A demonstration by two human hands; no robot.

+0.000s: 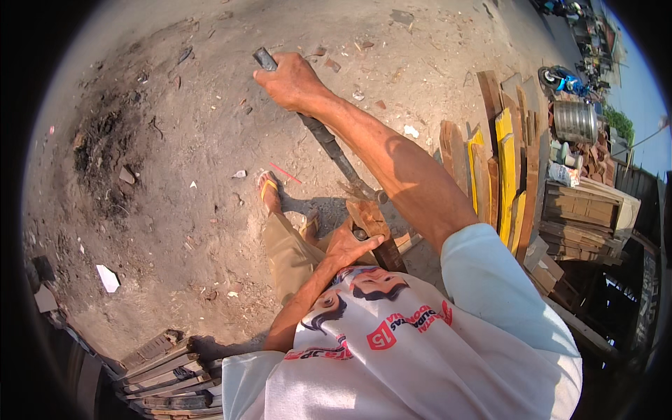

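Observation:
My right hand (292,82) is closed round the dark, wrapped handle of a claw hammer (329,145), out in front of me. The hammer's metal head hangs just above the end of a wooden piece (369,216) close to my body; whether they touch, I cannot tell. Against that wood my left hand (346,246) is wrapped, its thumb lying across the side. A small round dark metal piece (359,234) shows between the left fingers and the wood. The lower end of the wood disappears behind my shirt.
Upright planks (505,168), some painted yellow, stand at my right. Behind them are stacked boards (577,213), a metal drum (575,122) and a blue motorbike (565,80). More boards (171,381) lie at lower left. A charred patch (105,150) and scattered debris mark the dirt ground.

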